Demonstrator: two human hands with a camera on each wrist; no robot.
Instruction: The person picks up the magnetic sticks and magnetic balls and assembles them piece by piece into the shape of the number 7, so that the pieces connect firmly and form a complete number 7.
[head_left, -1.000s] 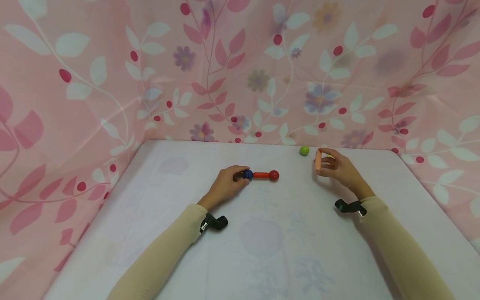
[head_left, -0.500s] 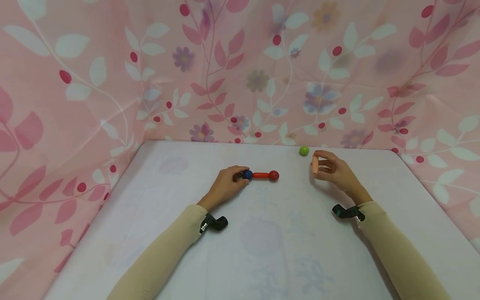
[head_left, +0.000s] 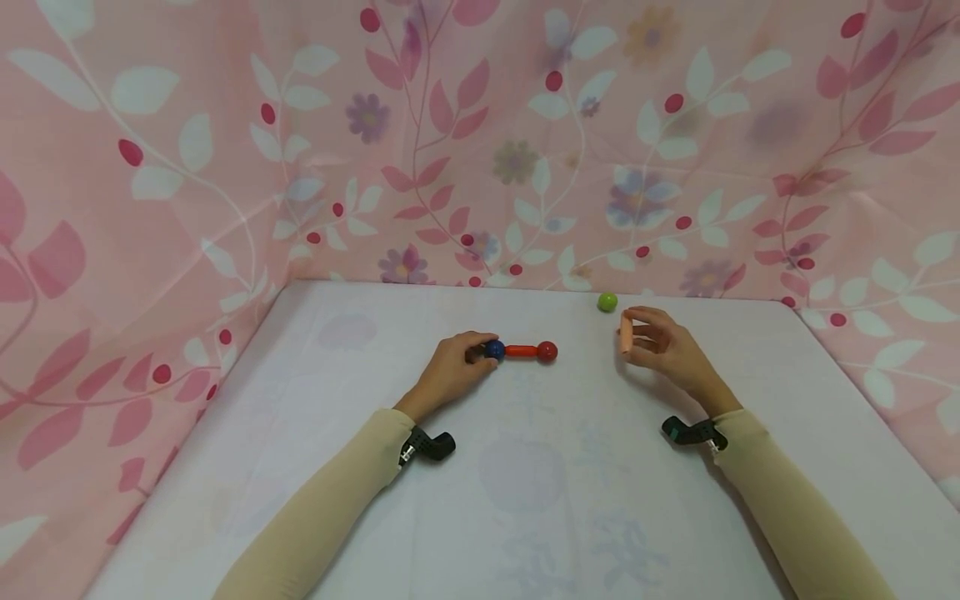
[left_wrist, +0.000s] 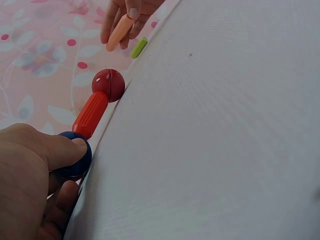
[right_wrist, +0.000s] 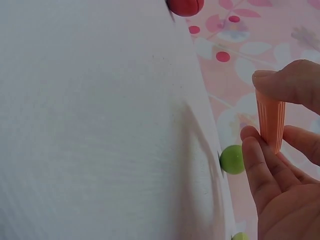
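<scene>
My left hand pinches a blue ball between thumb and fingers on the white table. A red-orange rod joins that ball to a red ball on its right. In the left wrist view the thumb lies on the blue ball. Off to the right, my right hand pinches an orange rod by its ends. The right wrist view has this rod between thumb above and fingertips below, touching no ball.
A green ball lies near the table's back edge, just beyond my right hand. The left wrist view has a green rod near the other hand. Part of another green thing shows low in the right wrist view. Patterned pink cloth hangs behind the table.
My right hand has moved a little left and nearer to me with the orange rod. The left hand and the joined pieces have stayed in place.
</scene>
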